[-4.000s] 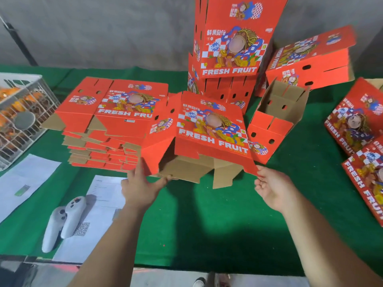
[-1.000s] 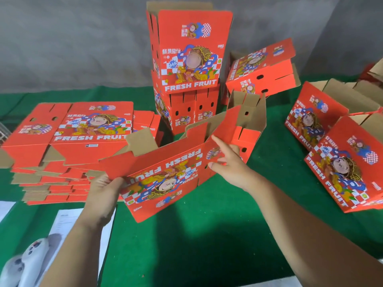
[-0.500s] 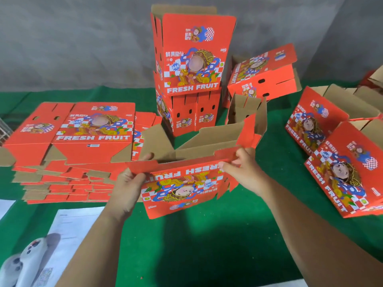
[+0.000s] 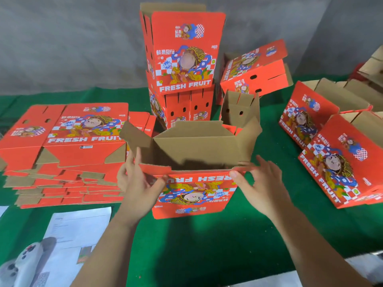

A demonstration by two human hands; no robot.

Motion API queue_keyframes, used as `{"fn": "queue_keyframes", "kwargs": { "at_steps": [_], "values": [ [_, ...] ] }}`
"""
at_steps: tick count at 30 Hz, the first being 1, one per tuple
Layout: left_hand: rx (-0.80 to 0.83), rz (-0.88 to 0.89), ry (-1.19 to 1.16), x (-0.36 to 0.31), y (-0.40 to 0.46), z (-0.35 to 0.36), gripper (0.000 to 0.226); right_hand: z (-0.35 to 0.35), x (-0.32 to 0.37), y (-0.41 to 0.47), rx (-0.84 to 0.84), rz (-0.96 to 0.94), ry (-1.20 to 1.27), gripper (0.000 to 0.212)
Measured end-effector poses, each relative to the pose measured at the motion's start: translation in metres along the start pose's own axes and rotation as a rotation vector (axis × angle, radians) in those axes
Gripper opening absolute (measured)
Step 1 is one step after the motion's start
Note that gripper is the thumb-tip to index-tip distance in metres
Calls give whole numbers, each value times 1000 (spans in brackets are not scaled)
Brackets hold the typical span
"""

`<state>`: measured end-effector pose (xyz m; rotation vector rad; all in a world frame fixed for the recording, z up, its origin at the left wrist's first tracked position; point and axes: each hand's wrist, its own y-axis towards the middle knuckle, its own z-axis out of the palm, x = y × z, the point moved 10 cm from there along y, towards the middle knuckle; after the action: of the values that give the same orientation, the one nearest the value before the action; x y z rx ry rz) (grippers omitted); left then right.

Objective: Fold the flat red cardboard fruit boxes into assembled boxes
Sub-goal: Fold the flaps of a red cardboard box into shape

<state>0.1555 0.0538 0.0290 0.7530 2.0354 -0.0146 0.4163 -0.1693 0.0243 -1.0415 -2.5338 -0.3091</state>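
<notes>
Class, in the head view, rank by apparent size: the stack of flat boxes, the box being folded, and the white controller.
1. stack of flat boxes
2. box being folded, nearer the camera, so only slightly smaller
3. white controller, partly cut off

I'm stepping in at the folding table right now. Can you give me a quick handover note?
Left hand grips the near-left rim of the open box, thumb on its printed front. Right hand is open, fingers at the near-right rim.
The box stands opened up, printing upside down, flaps up and unfolded.
Done: assembled boxes behind and right.
Left: fold these flaps, then the flat stack at left.
</notes>
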Motion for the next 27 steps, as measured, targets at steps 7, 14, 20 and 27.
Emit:
{"fn": "queue_keyframes", "kwargs": {
  "at_steps": [7, 14, 20, 27],
  "values": [
    [-102, -44, 95, -8, -4, 0, 78, -5, -9, -4, -223, 141, 418, 55],
    [-228, -36, 351, -28, -10, -1, 70, -6, -5, -25, -481, 165, 560, 89],
    [-213, 11, 368, -19, -9, -1, 70, -2, 115, -20, -319, -478, 34, 46],
    [-163, 193, 259, -15, -18, 0, 36, 58, 104, 28, 132, -129, 21, 104]
  ]
}}
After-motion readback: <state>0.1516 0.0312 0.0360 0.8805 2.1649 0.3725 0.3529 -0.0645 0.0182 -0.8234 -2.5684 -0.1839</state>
